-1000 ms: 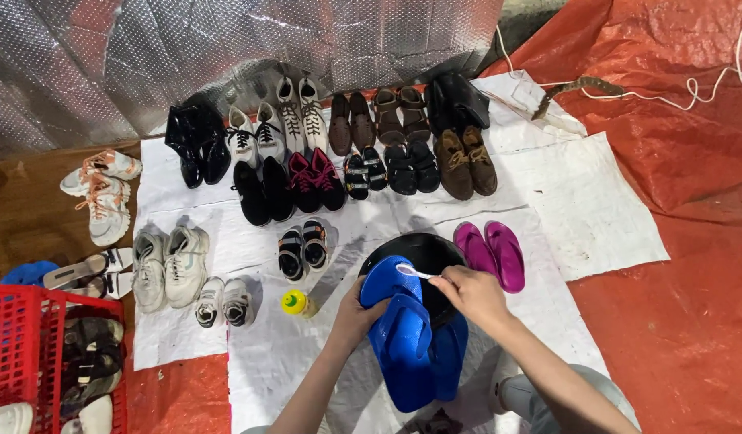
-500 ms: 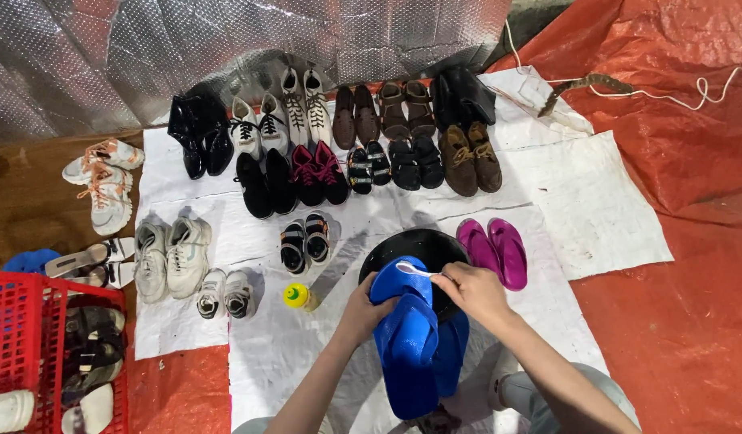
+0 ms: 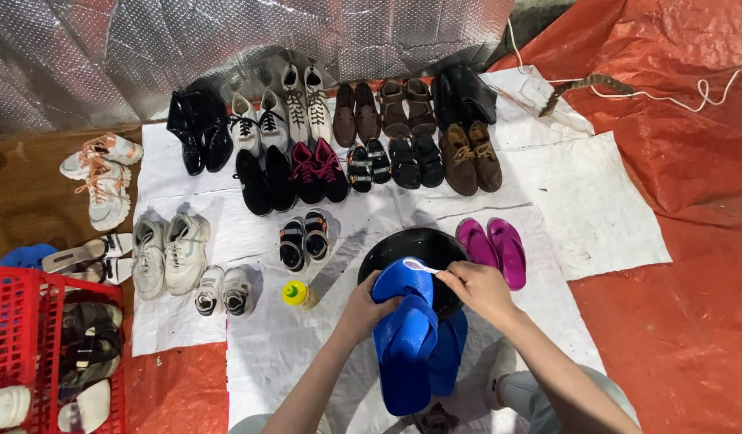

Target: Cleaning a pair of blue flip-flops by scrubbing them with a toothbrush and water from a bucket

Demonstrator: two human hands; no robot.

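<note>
While my left hand [image 3: 369, 304] clamps the blue flip-flop [image 3: 405, 341] at lower centre, my right hand [image 3: 477, 288] pinches a toothbrush [image 3: 420, 266] over its toe, above the black basin [image 3: 415, 245].

Upper blue flip-flop [image 3: 407, 341] is hiding most of a second blue flip-flop [image 3: 450, 354] beneath it and is covering the near rim of the black basin [image 3: 411, 245]; basin contents are not showing. Left of the basin, the red basket [image 3: 17, 354] is running off the frame's left and bottom edges. Toothbrush [image 3: 421, 266] bristles are too small to resolve. Both forearms are being cut off by the bottom edge.
</note>
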